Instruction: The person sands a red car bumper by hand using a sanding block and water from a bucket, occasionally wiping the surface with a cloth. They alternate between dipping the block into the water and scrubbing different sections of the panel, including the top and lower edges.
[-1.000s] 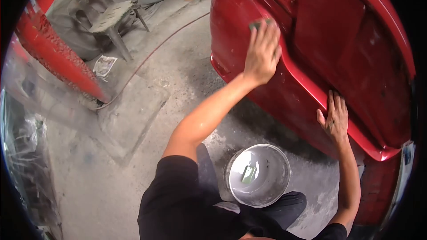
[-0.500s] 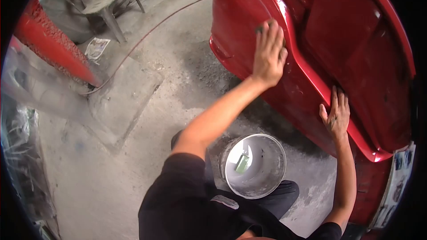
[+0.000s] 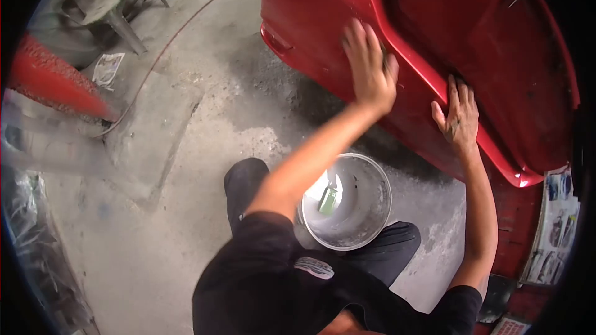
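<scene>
A glossy red car body panel (image 3: 310, 31) stands tilted in front of me, with a raised ridge (image 3: 416, 65) running along it. My left hand (image 3: 371, 71) lies on the panel left of the ridge, fingers stretched and slightly blurred. A thin dark piece that looks like sandpaper shows beside its thumb, mostly hidden under the hand. Flat against the panel by the ridge rests my right hand (image 3: 459, 115), with fingers extended and nothing visible in it. Between my knees is a round bucket (image 3: 366, 223) with a green block (image 3: 328, 200) inside.
A worn plastic chair (image 3: 115, 0) stands at the upper left, near a red post (image 3: 59, 77). A thin hose (image 3: 180, 31) curves over the concrete floor (image 3: 149, 242). Newspaper (image 3: 554, 229) covers part of the right side, and plastic sheeting (image 3: 37, 229) hangs left.
My view has shifted, so the panel and bucket appear higher and further left. My left hand has moved down the panel relative to the ridge. The right hand keeps its place by the ridge.
</scene>
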A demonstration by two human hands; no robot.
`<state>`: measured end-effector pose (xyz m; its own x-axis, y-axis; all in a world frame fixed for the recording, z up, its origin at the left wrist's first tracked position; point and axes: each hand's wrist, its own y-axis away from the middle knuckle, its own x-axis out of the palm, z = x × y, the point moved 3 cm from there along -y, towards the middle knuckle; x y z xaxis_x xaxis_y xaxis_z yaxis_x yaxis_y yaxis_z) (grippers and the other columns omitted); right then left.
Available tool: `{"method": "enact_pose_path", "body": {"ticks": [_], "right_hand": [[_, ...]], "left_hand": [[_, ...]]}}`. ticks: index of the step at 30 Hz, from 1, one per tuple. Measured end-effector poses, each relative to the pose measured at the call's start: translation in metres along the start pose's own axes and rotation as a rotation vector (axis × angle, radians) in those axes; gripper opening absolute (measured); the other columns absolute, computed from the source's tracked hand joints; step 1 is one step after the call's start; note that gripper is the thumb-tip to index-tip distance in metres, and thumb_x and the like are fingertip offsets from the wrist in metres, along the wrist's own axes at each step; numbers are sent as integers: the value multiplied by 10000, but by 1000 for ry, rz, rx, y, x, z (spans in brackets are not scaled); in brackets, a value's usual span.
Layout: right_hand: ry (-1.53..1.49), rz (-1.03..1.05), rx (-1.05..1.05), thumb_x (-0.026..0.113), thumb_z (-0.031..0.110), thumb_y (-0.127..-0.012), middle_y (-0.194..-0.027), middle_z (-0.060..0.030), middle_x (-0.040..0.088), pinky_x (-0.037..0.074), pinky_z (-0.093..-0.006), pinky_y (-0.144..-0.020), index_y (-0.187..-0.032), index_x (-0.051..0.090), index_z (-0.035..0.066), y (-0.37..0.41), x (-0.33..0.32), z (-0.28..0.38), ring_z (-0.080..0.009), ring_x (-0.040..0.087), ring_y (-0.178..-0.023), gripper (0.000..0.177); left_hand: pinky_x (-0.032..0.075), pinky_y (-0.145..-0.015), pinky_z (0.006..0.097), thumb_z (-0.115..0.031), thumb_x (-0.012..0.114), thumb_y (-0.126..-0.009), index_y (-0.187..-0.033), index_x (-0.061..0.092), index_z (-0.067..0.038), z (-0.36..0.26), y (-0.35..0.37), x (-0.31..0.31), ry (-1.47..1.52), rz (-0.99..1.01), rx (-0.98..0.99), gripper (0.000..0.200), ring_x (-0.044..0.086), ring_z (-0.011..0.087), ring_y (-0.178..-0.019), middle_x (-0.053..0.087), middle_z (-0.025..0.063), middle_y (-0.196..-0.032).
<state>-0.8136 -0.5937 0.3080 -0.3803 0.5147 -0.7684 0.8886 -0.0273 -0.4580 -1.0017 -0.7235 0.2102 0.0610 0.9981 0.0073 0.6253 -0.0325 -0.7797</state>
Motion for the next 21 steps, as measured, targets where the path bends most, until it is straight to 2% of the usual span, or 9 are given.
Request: {"method": "enact_pose_path", "body": {"ticks": [3, 4, 6, 7, 10, 16, 18, 20, 21], "right_hand": [[-6, -53, -14, 711, 427, -931, -1353, -230, 601, 548, -485, -986, -1462, 554, -55, -3, -4, 0, -414, 608, -1159, 734], [-4, -23, 16, 709, 423, -936, -1355, -221, 604, 547, -481, -995, -1461, 559, -47, -2, -3, 1, -412, 607, -1170, 721], [-3, -44, 9, 707, 424, -940, -1365, -222, 602, 542, -482, -1008, -1466, 559, -42, -1, -4, 1, -414, 604, -1184, 718], [-1, -57, 8, 707, 424, -940, -1365, -222, 602, 542, -482, -1008, -1466, 559, -42, -3, -4, 1, -414, 604, -1184, 718], [9, -26, -7, 710, 421, -940, -1374, -228, 599, 539, -486, -1020, -1479, 552, -39, 0, -5, 2, -418, 601, -1193, 725], [-27, -44, -7, 709, 412, -947, -1385, -224, 597, 546, -488, -1011, -1507, 544, -13, -4, 4, 0, -415, 604, -1199, 722], [3, 9, 31, 710, 415, -944, -1385, -218, 600, 548, -484, -1008, -1512, 543, -8, 0, 4, -1, -410, 605, -1207, 727], [7, 4, 14, 706, 419, -947, -1382, -215, 602, 546, -485, -1008, -1515, 540, -9, 0, 2, -2, -406, 605, -1216, 730], [5, -15, 7, 703, 417, -951, -1380, -218, 602, 544, -493, -1005, -1518, 536, -8, 0, 4, -3, -411, 605, -1212, 728]], "left_hand": [[141, -1319, 608, -264, 418, -1142, -1648, 248, 51, 66, -136, -53, 15, -123, -129, 620, 166, 554, -1599, 172, 365, -1721], [235, -1328, 394, -492, 321, -1165, -1623, 374, 71, 84, -147, -44, -100, -385, -392, 728, 330, 382, -1599, 347, 285, -1704], [121, -1325, 595, -262, 384, -1153, -1664, 196, 55, 52, -134, -62, 73, -118, -277, 631, 139, 555, -1605, 130, 383, -1723], [135, -1312, 619, -260, 405, -1145, -1693, 127, 33, 37, -91, -23, -122, -261, -246, 681, 115, 573, -1605, 70, 412, -1719], [96, -1243, 766, -311, 536, -1086, -1722, 107, -19, -55, 72, 39, 21, 117, -161, 821, 45, 645, -1586, -5, 403, -1736], [137, -1296, 656, -291, 450, -1135, -1695, 181, 26, 68, -69, -33, -83, -157, -50, 698, 122, 577, -1606, 88, 345, -1756], [217, -1335, 394, -499, 300, -1165, -1637, 355, 58, 110, -105, -45, -44, -389, -352, 733, 306, 374, -1611, 329, 274, -1717], [74, -1334, 577, -319, 359, -1169, -1696, 136, 56, 78, -92, -49, 176, -252, -262, 685, 71, 504, -1640, 91, 353, -1754], [69, -1336, 574, -309, 334, -1174, -1693, 113, 70, 55, -58, -22, 45, -321, -456, 680, 55, 503, -1642, 48, 354, -1757]]}}
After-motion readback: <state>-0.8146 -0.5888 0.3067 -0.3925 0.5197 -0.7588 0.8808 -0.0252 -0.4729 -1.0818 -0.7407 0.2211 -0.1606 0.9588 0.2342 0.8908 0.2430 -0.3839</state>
